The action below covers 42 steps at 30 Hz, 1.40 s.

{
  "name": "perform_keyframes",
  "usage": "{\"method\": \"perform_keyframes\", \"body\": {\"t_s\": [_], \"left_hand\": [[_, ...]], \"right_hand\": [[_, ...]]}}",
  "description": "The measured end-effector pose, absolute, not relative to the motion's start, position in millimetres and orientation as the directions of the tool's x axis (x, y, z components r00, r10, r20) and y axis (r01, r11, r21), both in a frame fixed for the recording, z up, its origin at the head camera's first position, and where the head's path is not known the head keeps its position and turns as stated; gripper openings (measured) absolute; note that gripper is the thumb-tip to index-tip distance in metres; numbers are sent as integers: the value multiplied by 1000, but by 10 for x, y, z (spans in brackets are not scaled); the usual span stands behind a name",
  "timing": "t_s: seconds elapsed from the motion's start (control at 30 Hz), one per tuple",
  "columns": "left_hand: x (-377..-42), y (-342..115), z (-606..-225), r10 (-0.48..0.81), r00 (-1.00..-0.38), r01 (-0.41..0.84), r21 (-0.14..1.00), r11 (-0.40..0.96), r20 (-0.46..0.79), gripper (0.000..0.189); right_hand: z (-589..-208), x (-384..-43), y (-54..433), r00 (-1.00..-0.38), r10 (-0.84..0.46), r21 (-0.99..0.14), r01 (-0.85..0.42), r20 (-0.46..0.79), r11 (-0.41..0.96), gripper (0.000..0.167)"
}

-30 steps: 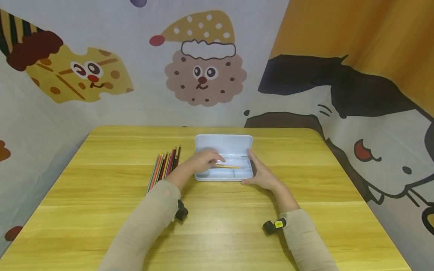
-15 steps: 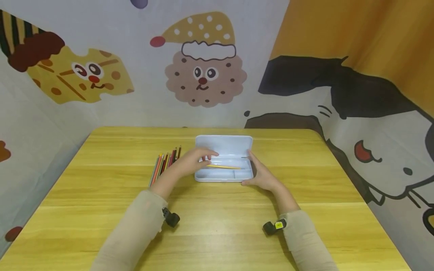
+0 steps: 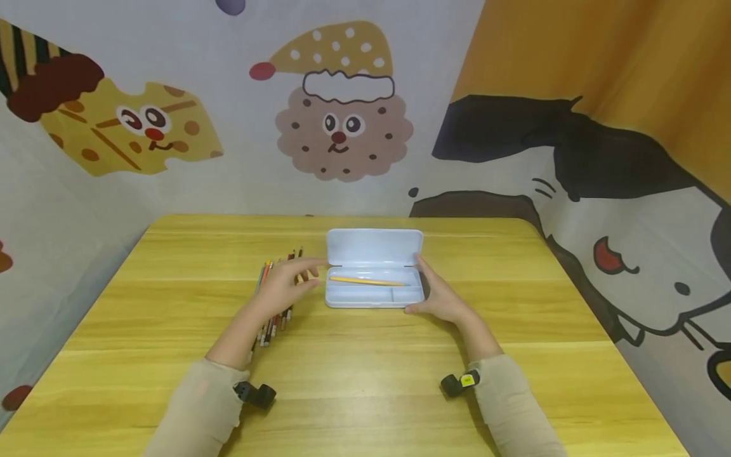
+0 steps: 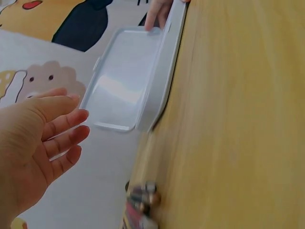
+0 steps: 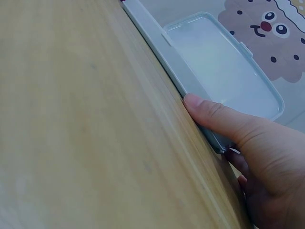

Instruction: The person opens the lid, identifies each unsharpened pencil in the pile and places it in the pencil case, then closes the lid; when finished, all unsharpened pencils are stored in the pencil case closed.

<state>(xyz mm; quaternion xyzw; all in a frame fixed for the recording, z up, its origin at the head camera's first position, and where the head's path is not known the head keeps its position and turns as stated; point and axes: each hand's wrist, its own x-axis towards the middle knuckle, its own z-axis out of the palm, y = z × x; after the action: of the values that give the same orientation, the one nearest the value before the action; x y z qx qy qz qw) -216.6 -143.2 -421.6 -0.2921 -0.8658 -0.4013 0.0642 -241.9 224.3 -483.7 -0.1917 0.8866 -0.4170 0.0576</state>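
Note:
A white pencil case (image 3: 358, 303) sits on the table with its lid (image 3: 374, 246) raised toward the wall. One yellow pencil (image 3: 365, 281) lies lengthwise in its rear compartment. My right hand (image 3: 438, 297) grips the right end of the case, thumb (image 5: 209, 112) on the front side and fingers round the end. Left of the case, my left hand (image 3: 285, 282) hovers over a loose bunch of pencils (image 3: 268, 333), hiding its middle. Nothing is held in the left hand; its fingers (image 4: 66, 138) are loosely bent and apart from the case.
The wood-grain table (image 3: 365, 381) stretches in front of the case and to both sides. Behind it hangs a cloth (image 3: 342, 127) printed with cartoon figures. A small black camera (image 3: 257, 395) is strapped to each wrist.
My left hand has let go of the yellow pencil in the case and moved left, out over the bunch of pencils. My right hand has stayed on the case.

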Motion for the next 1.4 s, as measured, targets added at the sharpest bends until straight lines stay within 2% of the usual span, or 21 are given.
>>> {"method": "perform_keyframes", "body": {"t_s": [0.4, 0.6, 0.77, 1.07, 1.4], "left_hand": [[-1976, -1961, -4369, 330, -889, 455, 689, 564, 317, 43], [-1949, -2203, -4479, 296, -903, 427, 711, 559, 310, 45], [-1925, -2371, -4569, 290, -926, 370, 740, 562, 243, 45], [-1886, -2475, -4634, 280, -947, 299, 743, 598, 156, 44], [-1922, -2437, -4656, 276, -950, 301, 680, 668, 149, 41]], "right_hand": [[-4846, -2426, 2249, -918, -391, -766, -295, 61, 572, 128], [-4848, -2430, 2249, -920, -387, -765, -289, 57, 575, 128], [-4850, -2429, 2249, -920, -387, -762, -289, 54, 580, 129], [-4854, -2433, 2242, -922, -384, -774, -279, 50, 569, 129], [-4847, -2428, 2244, -925, -378, -765, -273, 42, 583, 128]]}}
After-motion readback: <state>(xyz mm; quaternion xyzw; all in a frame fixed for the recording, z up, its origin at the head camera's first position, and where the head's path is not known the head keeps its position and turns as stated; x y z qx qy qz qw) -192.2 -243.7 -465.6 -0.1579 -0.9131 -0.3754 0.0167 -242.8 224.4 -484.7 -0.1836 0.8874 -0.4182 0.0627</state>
